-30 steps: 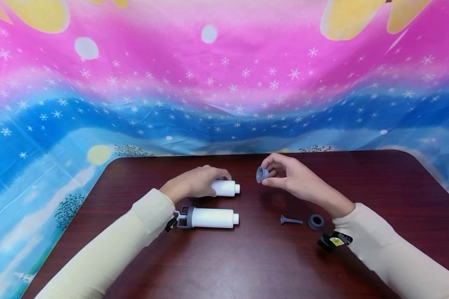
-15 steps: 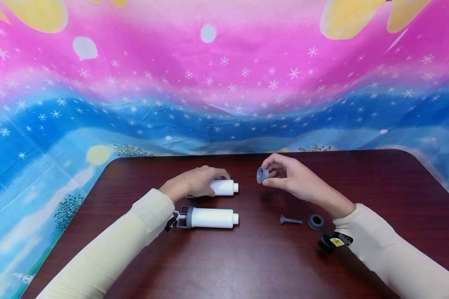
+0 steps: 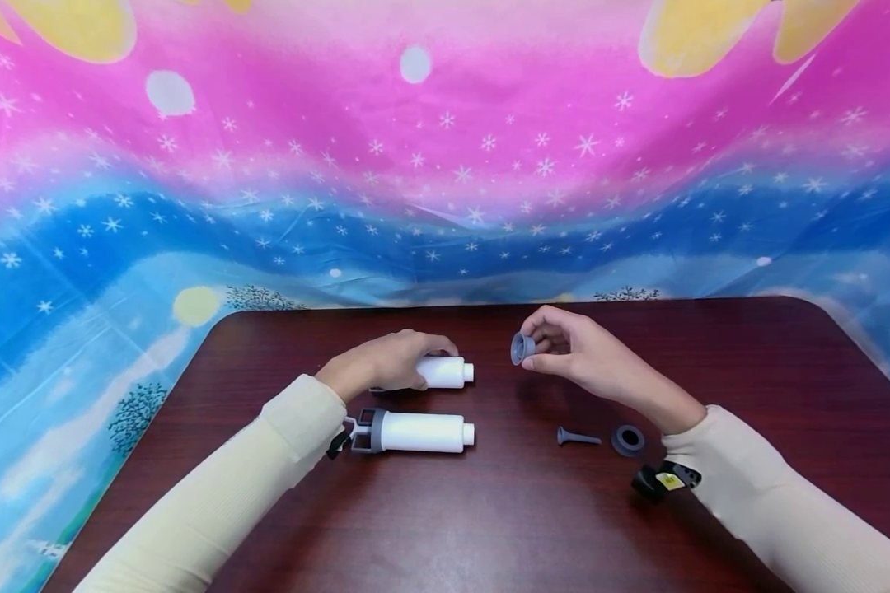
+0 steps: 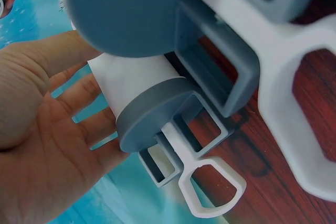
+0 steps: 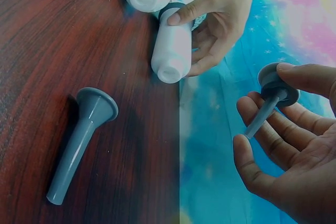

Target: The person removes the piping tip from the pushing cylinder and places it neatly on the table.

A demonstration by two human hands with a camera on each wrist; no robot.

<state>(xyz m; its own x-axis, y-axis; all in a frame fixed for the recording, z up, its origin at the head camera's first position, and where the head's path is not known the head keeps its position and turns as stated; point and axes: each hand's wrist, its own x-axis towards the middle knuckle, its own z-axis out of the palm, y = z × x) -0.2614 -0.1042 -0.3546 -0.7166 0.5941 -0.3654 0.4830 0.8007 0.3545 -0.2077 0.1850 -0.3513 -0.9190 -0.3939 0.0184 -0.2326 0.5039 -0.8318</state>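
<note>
My left hand (image 3: 389, 360) grips the white barrel of the far syringe-like press (image 3: 445, 372) from above. In the left wrist view this press (image 4: 139, 80) shows a grey collar with side loops and a white ring handle. My right hand (image 3: 582, 354) holds a grey funnel-shaped nozzle (image 3: 522, 349) over the table, its wide mouth turned toward the barrel. The right wrist view shows the held nozzle's (image 5: 266, 113) thin tube lying among the fingers. A small gap separates the nozzle from the barrel's threaded tip.
A second white press (image 3: 421, 432) lies parallel, nearer me. Right of it rest a longer grey funnel nozzle (image 3: 580, 437) and a grey ring cap (image 3: 627, 441), close to my right wrist camera (image 3: 656, 482). A patterned cloth (image 3: 445, 181) hangs behind the dark wooden table (image 3: 445, 527).
</note>
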